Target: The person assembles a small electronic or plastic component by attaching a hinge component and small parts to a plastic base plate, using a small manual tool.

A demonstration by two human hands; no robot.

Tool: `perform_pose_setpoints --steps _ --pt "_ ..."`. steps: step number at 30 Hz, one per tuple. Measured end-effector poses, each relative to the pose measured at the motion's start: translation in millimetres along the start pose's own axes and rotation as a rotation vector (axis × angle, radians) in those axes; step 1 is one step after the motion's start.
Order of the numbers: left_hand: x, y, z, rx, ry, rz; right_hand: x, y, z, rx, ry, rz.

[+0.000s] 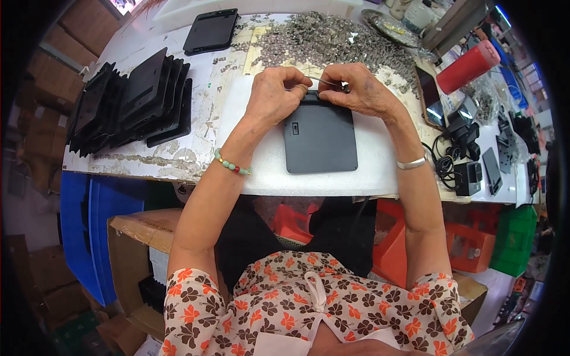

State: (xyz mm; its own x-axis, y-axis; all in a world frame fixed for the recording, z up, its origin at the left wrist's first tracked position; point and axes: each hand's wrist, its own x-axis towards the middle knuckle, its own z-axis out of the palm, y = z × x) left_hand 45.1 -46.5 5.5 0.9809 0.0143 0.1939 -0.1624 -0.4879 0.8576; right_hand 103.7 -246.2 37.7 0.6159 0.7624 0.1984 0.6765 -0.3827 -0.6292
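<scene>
A dark grey rectangular plastic panel (320, 142) lies on a white foam sheet (261, 172) in front of me, with a small slot near its upper left. Both my hands meet at its far edge, where a narrow black raised part (312, 97) sits. My left hand (276, 95) is closed in a pinch at the left of that part; what its fingertips grip is hidden. In my right hand (359, 92) a thin metal rod (323, 80) is pinched, slanting toward the left fingers. My right fingertips touch the panel's far edge.
Many small metal pieces (332, 41) are heaped beyond my hands. Stacks of black panels (148, 95) stand at left, another black panel (211, 31) farther back. At right are a phone (430, 95), a red bottle (469, 65) and black cabled adapters (466, 133). Blue bins (95, 237) stand below left.
</scene>
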Motion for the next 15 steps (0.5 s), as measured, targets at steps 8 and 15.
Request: perform_pose_setpoints --steps 8,15 --pt "-0.6 -1.9 -1.3 -0.004 -0.019 0.028 1.0 1.7 3.6 -0.009 0.008 -0.035" --pt "-2.6 1.7 -3.0 -0.032 -0.100 0.054 2.1 -3.3 1.4 0.001 -0.007 0.106"
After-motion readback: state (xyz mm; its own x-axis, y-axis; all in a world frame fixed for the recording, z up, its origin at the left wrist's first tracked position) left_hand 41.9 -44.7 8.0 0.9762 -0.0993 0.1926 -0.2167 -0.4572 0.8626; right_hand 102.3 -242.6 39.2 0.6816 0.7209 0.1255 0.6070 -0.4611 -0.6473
